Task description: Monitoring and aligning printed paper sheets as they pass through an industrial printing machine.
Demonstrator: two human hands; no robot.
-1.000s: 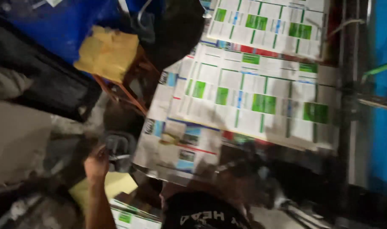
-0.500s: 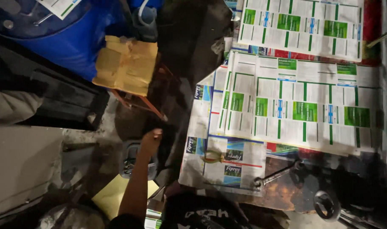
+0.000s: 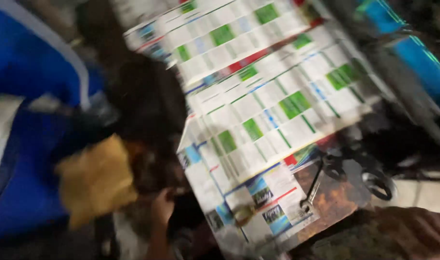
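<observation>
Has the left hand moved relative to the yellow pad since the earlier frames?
Yes. The left hand has risen from below the yellow pad to beside its lower right edge.

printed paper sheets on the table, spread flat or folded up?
Spread flat. The white printed paper sheets with green blocks lie open and overlapping across the rusty brown tabletop, one edge overhanging the side. The picture is blurred; creases cannot be told.
</observation>
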